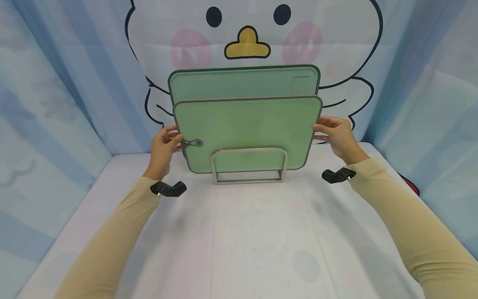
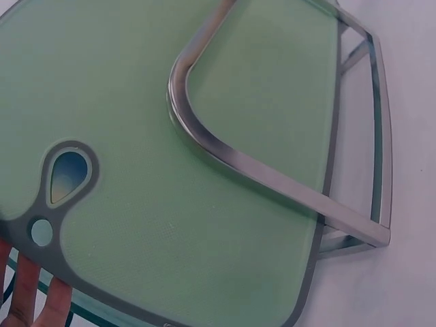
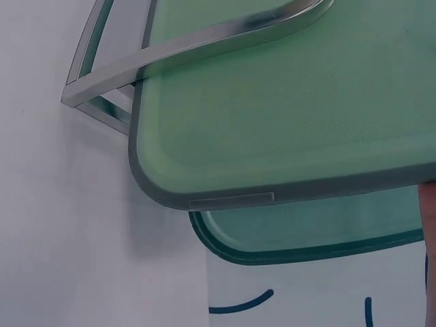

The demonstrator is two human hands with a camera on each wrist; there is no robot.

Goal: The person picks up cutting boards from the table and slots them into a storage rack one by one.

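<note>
A light green cutting board (image 1: pixel 246 128) with a grey rim stands on its long edge in a metal rack (image 1: pixel 248 181). My left hand (image 1: pixel 163 147) grips its left edge, beside the grey handle with a teardrop hole (image 2: pixel 70 176). At the opposite edge my right hand (image 1: pixel 336 135) pinches the board between thumb and fingers. Behind it, a darker green board (image 1: pixel 239 81) with a textured patch at its upper right rises higher. In the left wrist view the rack's front loop (image 2: pixel 259 174) crosses the board's face. Only part of a finger (image 3: pixel 428 238) shows in the right wrist view.
A white cloth covers the table (image 1: pixel 257 241). Behind it hangs a blue and white curtain (image 1: pixel 123 83) with a cartoon face, and more curtain closes in both sides. Something red and black (image 1: pixel 409 184) shows at the table's right edge.
</note>
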